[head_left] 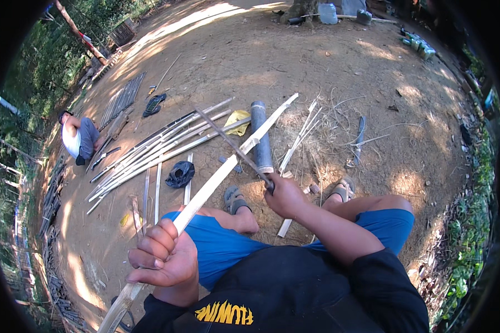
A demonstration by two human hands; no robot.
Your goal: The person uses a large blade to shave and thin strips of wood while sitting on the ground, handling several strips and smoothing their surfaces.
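My left hand (166, 256) is wrapped round a long pale split bamboo strip (206, 190), which slants from the lower left up to the right between my knees. In my right hand (289, 197) is the handle of a long dark-bladed knife (223, 135). Its blade points up and to the left and crosses the strip near a bamboo node. Beneath this crossing lies a thick grey-blue bamboo tube (263, 150); whether the strip touches it I cannot tell. Thin split pieces (303, 132) lie just right of the tube.
Several long bamboo strips (166, 147) lie left of the tube. Nearby are a black plastic bag (180, 174) and a yellow wrapper (239, 122). Another blade (360, 133) lies among shavings at right. A person (79, 137) sits at the far left. My sandalled feet (238, 201) flank the tube.
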